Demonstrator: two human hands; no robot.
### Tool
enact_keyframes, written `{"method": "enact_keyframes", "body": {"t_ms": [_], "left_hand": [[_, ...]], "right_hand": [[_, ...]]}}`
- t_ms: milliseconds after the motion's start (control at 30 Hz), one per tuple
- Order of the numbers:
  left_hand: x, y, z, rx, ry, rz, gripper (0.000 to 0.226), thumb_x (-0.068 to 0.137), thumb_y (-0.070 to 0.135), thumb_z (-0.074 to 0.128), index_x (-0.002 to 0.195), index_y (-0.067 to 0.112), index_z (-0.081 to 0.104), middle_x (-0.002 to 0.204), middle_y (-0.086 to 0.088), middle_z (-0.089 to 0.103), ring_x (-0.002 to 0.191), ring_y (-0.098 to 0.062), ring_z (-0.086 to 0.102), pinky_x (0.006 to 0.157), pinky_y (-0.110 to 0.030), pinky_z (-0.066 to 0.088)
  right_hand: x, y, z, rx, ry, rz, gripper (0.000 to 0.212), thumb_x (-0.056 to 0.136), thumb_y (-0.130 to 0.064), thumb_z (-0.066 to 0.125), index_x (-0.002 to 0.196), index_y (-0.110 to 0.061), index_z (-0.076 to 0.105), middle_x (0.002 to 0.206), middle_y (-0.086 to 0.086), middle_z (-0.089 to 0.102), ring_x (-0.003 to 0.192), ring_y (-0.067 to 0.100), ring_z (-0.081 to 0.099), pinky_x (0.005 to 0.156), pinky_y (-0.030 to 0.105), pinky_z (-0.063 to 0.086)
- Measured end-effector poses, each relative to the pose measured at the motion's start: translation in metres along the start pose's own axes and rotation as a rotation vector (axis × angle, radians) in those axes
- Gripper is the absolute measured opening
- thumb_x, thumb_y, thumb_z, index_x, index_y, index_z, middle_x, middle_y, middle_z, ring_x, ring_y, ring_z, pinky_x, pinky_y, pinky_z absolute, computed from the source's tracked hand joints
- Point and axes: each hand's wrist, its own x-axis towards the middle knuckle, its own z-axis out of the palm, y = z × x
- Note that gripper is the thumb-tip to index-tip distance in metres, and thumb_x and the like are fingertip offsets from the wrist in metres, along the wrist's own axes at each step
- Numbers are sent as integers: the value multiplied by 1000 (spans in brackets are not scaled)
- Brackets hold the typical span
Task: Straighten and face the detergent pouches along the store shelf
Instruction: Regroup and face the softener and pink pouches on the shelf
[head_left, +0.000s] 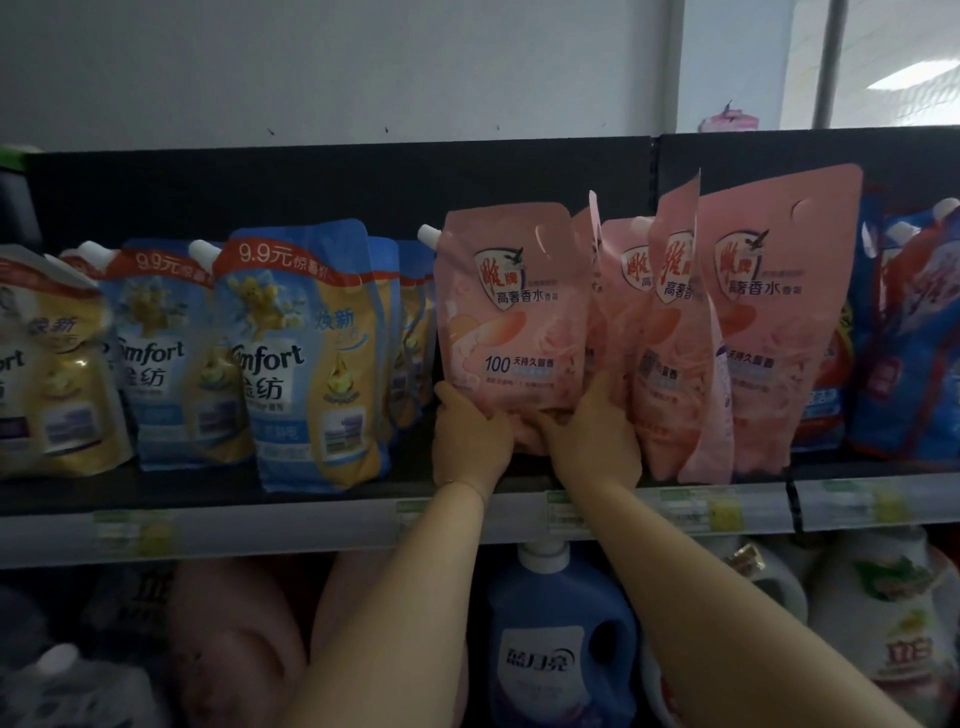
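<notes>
In the head view, the person stands at a store shelf (311, 499) and holds the front pink pouch (511, 317) by its bottom edge. The left hand (467, 434) grips the lower left corner, with the thumb on the printed face and the fingers curled beneath. The right hand (597, 436) grips the lower right corner in the same way, thumb raised against the front.

The pouch sits mid-shelf, just right of the blue pouches (306, 364) and touching the other pink pouches (675, 332) on its right. The hands hide whether its base rests on the shelf.

The step in hand looks like seating and squaring this one pouch at the front of its row. It stands upright with its long axis vertical, its label faces straight out, and the white spout (428, 235) points up from the top left corner.

The next move likely calls for setting the base flat near the shelf lip and letting go. The pink neighbours would come after that: they lean and overlap, one is turned nearly edge-on, and each needs turning to face front without toppling the rest.
</notes>
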Motion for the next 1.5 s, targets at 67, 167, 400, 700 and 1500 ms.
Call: {"method": "enact_keyframes", "body": {"t_ms": [67, 167, 400, 700, 1500], "left_hand": [[0, -1, 1, 25, -5, 2, 51, 84, 26, 60, 124, 13, 32, 124, -12, 56, 107, -30, 58, 90, -46, 51], [0, -1, 2, 68, -8, 6, 57, 77, 34, 66, 120, 15, 33, 122, -12, 54, 108, -31, 57, 88, -47, 51], [-5, 2, 3, 350, -15, 358, 30, 84, 26, 64, 110, 19, 51, 110, -6, 45, 103, -28, 51, 83, -43, 49], [28, 14, -7, 1066, -339, 676, 69, 96, 11, 52, 148, 40, 18, 161, 6, -13, 146, -34, -12, 110, -66, 10], [119, -1, 48, 1278, -475, 799, 81, 97, 46, 43, 151, 34, -16, 159, 9, -22, 142, -40, -24, 114, -60, 0]], "right_hand": [[0, 0, 2, -21, 7, 1, 60, 83, -53, 67, 118, -11, 41, 97, 8, 64, 88, 31, 64, 62, 31, 43], [2, 5, 4, -77, -7, -102, 37, 89, -50, 58, 97, -14, 57, 85, 4, 63, 78, 26, 62, 60, 31, 45], [4, 6, 0, 9, -167, -257, 10, 87, -25, 54, 91, -18, 61, 89, 0, 63, 80, 20, 59, 69, 39, 53], [12, 1, 0, -40, -301, -222, 60, 82, -20, 58, 140, -23, 40, 142, 2, 40, 126, 24, 41, 98, 44, 44], [16, 4, 14, -150, -64, -138, 74, 85, -31, 61, 145, -10, 23, 145, 7, 33, 130, 22, 37, 100, 32, 38]]}}
